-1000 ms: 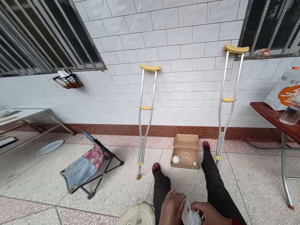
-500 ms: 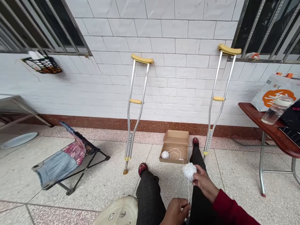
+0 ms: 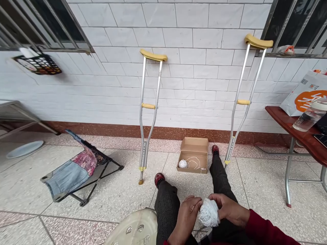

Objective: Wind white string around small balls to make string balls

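My right hand (image 3: 232, 210) holds a white ball of yarn (image 3: 209, 213) above my lap, its fingers curled around the far side and right edge. Pressed together at the ball's upper left are the fingers of my left hand (image 3: 187, 214), pinching the yarn's strand; the strand itself is hidden there. On the floor ahead lies an open cardboard box (image 3: 194, 145) with a second white ball of yarn (image 3: 183, 164) inside, and loose loops of strand trail across the bottom of the box.
Two crutches, one on the left (image 3: 144, 136) and one on the right (image 3: 238, 112), lean against the tiled wall. A folding chair (image 3: 67, 177) stands to the left, a plastic stool (image 3: 133, 228) beside my leg. At right, a red-brown table (image 3: 293, 131) bears a bottle (image 3: 308, 119) and bag (image 3: 301, 92).
My left hand has risen from below the ball to its left side, and the length of strand between them no longer shows. The ball and my right hand have come lower and closer.
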### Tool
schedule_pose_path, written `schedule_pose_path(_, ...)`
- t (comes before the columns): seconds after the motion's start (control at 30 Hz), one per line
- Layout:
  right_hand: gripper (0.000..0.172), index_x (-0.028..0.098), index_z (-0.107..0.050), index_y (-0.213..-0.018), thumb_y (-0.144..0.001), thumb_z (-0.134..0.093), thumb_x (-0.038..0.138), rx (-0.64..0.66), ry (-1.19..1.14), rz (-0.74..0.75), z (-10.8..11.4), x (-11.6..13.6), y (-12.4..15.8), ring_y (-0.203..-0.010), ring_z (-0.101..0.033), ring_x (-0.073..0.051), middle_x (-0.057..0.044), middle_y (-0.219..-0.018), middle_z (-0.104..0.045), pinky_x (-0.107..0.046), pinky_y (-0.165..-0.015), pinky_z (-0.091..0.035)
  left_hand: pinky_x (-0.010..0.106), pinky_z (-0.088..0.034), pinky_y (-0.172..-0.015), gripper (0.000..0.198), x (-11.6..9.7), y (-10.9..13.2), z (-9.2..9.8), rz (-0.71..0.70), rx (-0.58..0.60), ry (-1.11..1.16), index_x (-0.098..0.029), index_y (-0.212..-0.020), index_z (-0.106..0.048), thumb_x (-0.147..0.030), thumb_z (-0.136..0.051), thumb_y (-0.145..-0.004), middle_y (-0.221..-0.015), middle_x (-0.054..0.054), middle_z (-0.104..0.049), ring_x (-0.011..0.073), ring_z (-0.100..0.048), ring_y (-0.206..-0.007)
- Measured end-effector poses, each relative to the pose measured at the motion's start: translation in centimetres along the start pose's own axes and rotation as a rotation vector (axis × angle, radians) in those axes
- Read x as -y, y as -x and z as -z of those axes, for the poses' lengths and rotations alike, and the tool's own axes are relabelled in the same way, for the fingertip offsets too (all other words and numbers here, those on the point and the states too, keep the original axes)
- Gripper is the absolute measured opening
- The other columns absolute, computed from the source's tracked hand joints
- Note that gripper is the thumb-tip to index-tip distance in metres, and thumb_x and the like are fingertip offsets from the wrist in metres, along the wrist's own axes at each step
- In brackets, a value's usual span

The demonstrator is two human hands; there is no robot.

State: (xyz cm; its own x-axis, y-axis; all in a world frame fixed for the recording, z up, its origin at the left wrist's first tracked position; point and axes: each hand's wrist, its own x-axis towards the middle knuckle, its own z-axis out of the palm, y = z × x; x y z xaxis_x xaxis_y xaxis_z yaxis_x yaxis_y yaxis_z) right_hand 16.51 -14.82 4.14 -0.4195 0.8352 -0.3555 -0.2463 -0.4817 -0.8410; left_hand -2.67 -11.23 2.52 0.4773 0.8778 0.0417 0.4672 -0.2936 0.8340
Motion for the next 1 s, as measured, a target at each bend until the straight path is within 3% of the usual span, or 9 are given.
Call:
schedule_pose_path(0.17,0.034,0.018,-0.060,-0.087,-0.054,-0.066,0.011,-0.165,-0.085,0.046,0.7,3.3,-0.1,-0.055,-0.048,-0.010,0.003,-0.074,-0.058,-0.020,-0.047,-0.033,0.022,-0.038,-0.063,0.044,0.2,0.5,-2.7,0.129,0.110,0.198,-0.015,-0.059,-0.060,-0.035,-0.040,-0.093,-0.062,0.002,-0.060,0.0150,-0.054,-0.063)
schedule_pose_path(0.3,0.032,0.020,-0.052,-0.083,-0.053,-0.060,0.013,-0.407,0.196,0.208,3.1,4.7,-2.5,-0.058,-0.048,-0.012,0.004,-0.071,-0.054,-0.021,-0.048,-0.033,0.021,-0.035,-0.061,0.044,-0.5,1.4,-3.4,0.121,0.215,0.181,-0.014,-0.059,-0.062,-0.037,-0.043,-0.092,-0.058,0.000,-0.056,0.0133,-0.052,-0.061)
schedule_pose_path(0.43,0.035,0.021,-0.050,-0.086,-0.053,-0.062,0.012,-0.552,0.678,0.318,5.0,2.9,-4.9,-0.066,-0.048,-0.013,0.004,-0.076,-0.054,-0.024,-0.059,-0.035,0.021,-0.037,-0.065,0.044,-1.3,2.5,-2.0,0.067,0.240,0.105,-0.016,-0.060,-0.063,-0.034,-0.042,-0.094,-0.060,0.000,-0.059,0.0139,-0.056,-0.065)
schedule_pose_path(0.53,0.034,0.021,-0.052,-0.082,-0.052,-0.062,0.009,-0.406,0.896,0.240,4.5,-0.1,-5.0,-0.067,-0.045,-0.013,0.006,-0.074,-0.051,-0.023,-0.060,-0.031,0.024,-0.040,-0.079,0.040,-1.7,2.6,0.0,0.039,0.151,-0.037,-0.017,-0.059,-0.060,-0.031,-0.044,-0.093,-0.062,0.000,-0.061,0.0149,-0.057,-0.068)
schedule_pose_path(0.6,0.037,0.020,-0.054,-0.081,-0.048,-0.063,0.006,-0.187,0.838,0.136,3.5,-1.9,-4.3,-0.064,-0.042,-0.011,0.007,-0.070,-0.048,-0.021,-0.058,-0.029,0.028,-0.037,-0.091,0.037,-1.8,2.2,1.3,0.008,0.083,-0.120,-0.018,-0.060,-0.059,-0.028,-0.045,-0.092,-0.062,0.000,-0.060,0.0152,-0.057,-0.068)
schedule_pose_path(0.67,0.041,0.020,-0.056,-0.084,-0.047,-0.066,0.006,0.024,0.631,0.038,2.4,-2.6,-3.1,-0.064,-0.041,-0.010,0.008,-0.070,-0.049,-0.020,-0.057,-0.029,0.031,-0.034,-0.097,0.034,-1.6,1.3,2.1,-0.036,0.056,-0.158,-0.018,-0.062,-0.058,-0.026,-0.045,-0.092,-0.064,0.000,-0.060,0.0155,-0.057,-0.069)
schedule_pose_path(0.77,0.044,0.019,-0.060,-0.091,-0.050,-0.070,0.009,0.179,0.257,-0.028,1.4,-1.6,-1.2,-0.071,-0.048,-0.012,0.005,-0.080,-0.056,-0.020,-0.061,-0.033,0.030,-0.036,-0.094,0.034,-1.2,0.1,2.0,-0.069,0.051,-0.129,-0.018,-0.063,-0.058,-0.028,-0.044,-0.092,-0.066,0.001,-0.061,0.0159,-0.057,-0.071)
schedule_pose_path(0.83,0.043,0.018,-0.061,-0.091,-0.050,-0.072,0.009,0.147,0.080,-0.016,1.4,0.0,-0.2,-0.074,-0.050,-0.013,0.003,-0.082,-0.058,-0.021,-0.063,-0.035,0.027,-0.040,-0.084,0.035,-0.8,-0.4,1.1,-0.037,0.054,-0.069,-0.018,-0.063,-0.059,-0.031,-0.044,-0.092,-0.066,0.001,-0.061,0.0164,-0.057,-0.071)
schedule_pose_path(1.0,0.034,0.021,-0.058,-0.092,-0.060,-0.067,0.021,-0.155,-0.161,0.106,2.6,3.4,-0.1,-0.060,-0.049,-0.012,0.001,-0.079,-0.058,-0.023,-0.054,-0.035,0.021,-0.038,-0.064,0.041,-0.5,0.6,-1.9,0.083,0.144,0.113,-0.015,-0.060,-0.060,-0.031,-0.040,-0.093,-0.062,0.001,-0.059,0.0145,-0.055,-0.066)
